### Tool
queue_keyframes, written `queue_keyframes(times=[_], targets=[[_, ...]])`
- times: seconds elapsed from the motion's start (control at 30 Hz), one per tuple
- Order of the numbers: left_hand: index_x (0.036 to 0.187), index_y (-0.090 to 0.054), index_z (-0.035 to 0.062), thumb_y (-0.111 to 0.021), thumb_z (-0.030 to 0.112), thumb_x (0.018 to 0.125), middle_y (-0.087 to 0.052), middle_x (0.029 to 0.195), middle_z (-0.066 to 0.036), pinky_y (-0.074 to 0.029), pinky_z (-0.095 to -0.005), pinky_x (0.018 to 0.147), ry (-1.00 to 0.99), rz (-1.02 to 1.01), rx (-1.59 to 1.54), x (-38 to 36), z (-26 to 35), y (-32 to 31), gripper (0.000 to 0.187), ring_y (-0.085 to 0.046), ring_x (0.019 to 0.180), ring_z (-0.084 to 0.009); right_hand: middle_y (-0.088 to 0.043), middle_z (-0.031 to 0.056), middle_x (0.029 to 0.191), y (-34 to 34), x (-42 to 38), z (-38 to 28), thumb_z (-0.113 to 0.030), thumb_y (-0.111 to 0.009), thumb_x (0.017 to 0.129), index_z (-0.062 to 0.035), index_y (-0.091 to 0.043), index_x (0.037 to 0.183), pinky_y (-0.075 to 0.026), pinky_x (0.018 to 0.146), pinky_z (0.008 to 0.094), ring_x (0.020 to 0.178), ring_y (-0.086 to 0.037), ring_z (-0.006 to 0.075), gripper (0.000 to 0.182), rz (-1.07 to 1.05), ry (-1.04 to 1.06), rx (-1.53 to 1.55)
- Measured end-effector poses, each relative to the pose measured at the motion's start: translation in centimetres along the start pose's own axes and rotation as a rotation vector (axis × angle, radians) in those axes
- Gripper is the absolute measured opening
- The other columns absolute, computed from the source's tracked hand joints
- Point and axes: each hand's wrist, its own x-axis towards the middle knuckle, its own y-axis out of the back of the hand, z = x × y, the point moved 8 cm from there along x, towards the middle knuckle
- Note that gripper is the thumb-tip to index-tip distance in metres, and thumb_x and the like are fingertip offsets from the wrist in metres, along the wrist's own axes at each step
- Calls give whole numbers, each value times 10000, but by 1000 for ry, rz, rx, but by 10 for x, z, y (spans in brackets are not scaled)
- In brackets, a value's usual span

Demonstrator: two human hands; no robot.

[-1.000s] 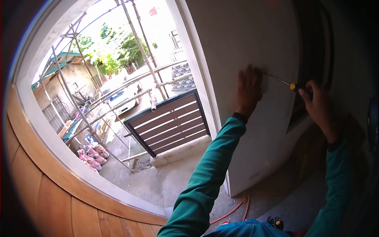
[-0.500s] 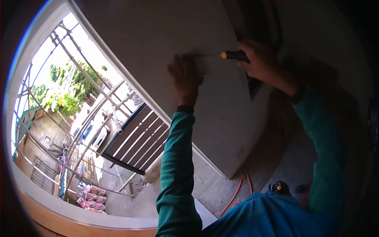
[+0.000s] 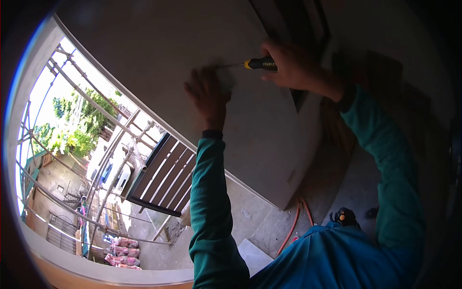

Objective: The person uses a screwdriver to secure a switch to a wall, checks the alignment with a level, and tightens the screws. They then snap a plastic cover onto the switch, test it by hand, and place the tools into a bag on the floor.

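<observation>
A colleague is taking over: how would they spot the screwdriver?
Find the large grey wall at top centre. In front of it, the right hand grips the screwdriver, its thin shaft pointing toward the left hand. Its black handle with yellow collar sets it apart from bare hands and wall.

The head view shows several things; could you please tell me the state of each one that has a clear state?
Screwdriver, gripped
Right hand, closed around the screwdriver
Left hand, spread open
Sleeves, not rolled up
Red cord, bent
Sacks, bulging, piled up
</observation>
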Motion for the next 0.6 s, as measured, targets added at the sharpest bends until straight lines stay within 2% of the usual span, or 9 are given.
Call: queue_keyframes(times=[0.13, 0.2, 0.23, 0.3, 0.4, 0.47, 0.5, 0.53, 0.6], targets=[[1461, -303, 149, -645, 650, 712, -296, 1498, -79, -128, -633, 1101, 4, 11, 20, -1, 1, 0, 964, -157, 1430, -324, -610, 125, 878, -2, -4, -6, -162, -764, 755, -41, -513, 968, -491, 663, 404, 725, -617, 307, 351, 64, 124, -120], [1464, -296, 154, -644, 657, 708, -294, 1499, -76, -131, -632, 1101, 6, 0, 30, 0, 1, -2, 972, -157, 1430, -323, -579, 96, 943, -6, -2, 12, -151, -765, 746, -45, -525, 991, -496, 676, 385, 771, -617, 296, 360, 46, -90, -120], [1467, -288, 154, -644, 657, 708, -292, 1500, -77, -133, -634, 1099, 3, -5, 35, 0, 1, -2, 977, -155, 1430, -323, -579, 96, 943, -4, -2, 15, -151, -765, 746, -45, -525, 991, -496, 676, 385, 771, -617, 296, 360, 42, -94, -121], [1469, -280, 154, -645, 658, 708, -290, 1501, -78, -135, -635, 1097, 1, -7, 31, 1, 1, -3, 983, -153, 1431, -324, -559, 79, 951, 3, 2, 4, -158, -769, 741, -48, -542, 1015, -497, 682, 366, 809, -613, 286, 373, 32, 68, -63], [1474, -266, 157, -645, 660, 709, -281, 1506, -82, -136, -639, 1095, -5, -14, 33, 1, 1, -4, 992, -146, 1433, -325, -564, 83, 898, 6, -1, -5, -176, -778, 736, -49, -551, 1030, -496, 684, 360, 816, -611, 279, 392, 24, 111, -190], [1456, -302, 161, -707, 627, 657, -337, 1465, -75, -169, -609, 1109, 15, 56, -9, 0, -1, 2, 1009, -190, 1425, -310, -575, 90, 887, 2, 3, -1, -187, -775, 743, -47, -553, 1029, -497, 682, 360, 815, -615, 280, 389, -3, 5, -161], [1456, -302, 161, -707, 627, 657, -337, 1465, -75, -169, -609, 1109, 12, 54, -15, 0, 0, 2, 1009, -190, 1425, -310, -586, 96, 876, 1, 3, 7, -197, -773, 750, -45, -554, 1027, -498, 680, 361, 815, -618, 280, 385, -23, -95, -123], [1465, -285, 151, -680, 633, 688, -301, 1490, -77, -148, -622, 1104, 9, 26, -5, 0, 0, 1, 996, -159, 1431, -317, -586, 96, 876, 3, 2, 7, -197, -773, 750, -45, -554, 1027, -498, 680, 361, 815, -618, 280, 385, -25, -101, -124], [1473, -268, 140, -653, 638, 718, -265, 1514, -79, -128, -635, 1099, 5, 1, 7, 2, -1, 1, 984, -129, 1438, -324, -601, 129, 969, 3, 5, -5, -225, -755, 760, -31, -539, 1026, -484, 747, 382, 873, -615, 290, 393, -89, 67, -80]])
